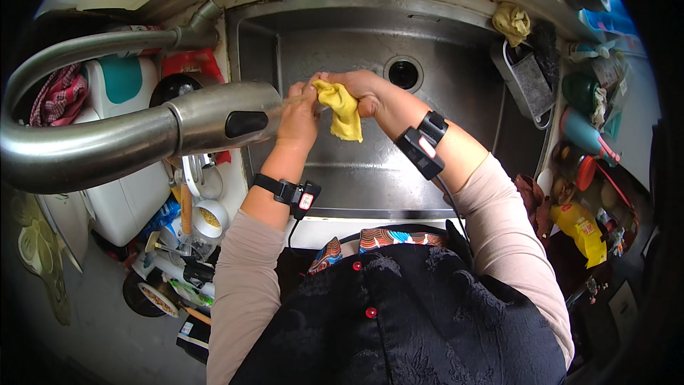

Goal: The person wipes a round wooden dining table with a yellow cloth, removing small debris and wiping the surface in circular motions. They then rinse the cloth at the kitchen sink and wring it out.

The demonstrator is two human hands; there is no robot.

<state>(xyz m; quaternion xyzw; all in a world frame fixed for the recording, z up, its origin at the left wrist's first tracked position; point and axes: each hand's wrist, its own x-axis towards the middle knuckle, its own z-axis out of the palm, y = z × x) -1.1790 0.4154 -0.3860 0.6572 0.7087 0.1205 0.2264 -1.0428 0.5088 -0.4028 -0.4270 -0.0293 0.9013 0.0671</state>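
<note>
My two hands meet over the steel sink [285,50], close to the mouth of the faucet [221,120]. A crumpled yellow cloth [343,113] hangs between them, its lower end loose. My right hand [360,85] grips it, the thumb lying against its side. The fingers of my left hand [301,110] are curled beside the cloth's upper end. What they close on is hidden by the hand and by a pale streak that looks like running water.
The drain [403,73] lies beyond my right hand. A grey caddy [524,78] hangs at the sink's right wall, with another yellow cloth [511,23] above it. Left of the sink stand a white container [128,192] and a white bowl [209,219]. A yellow packet [578,232] lies at right.
</note>
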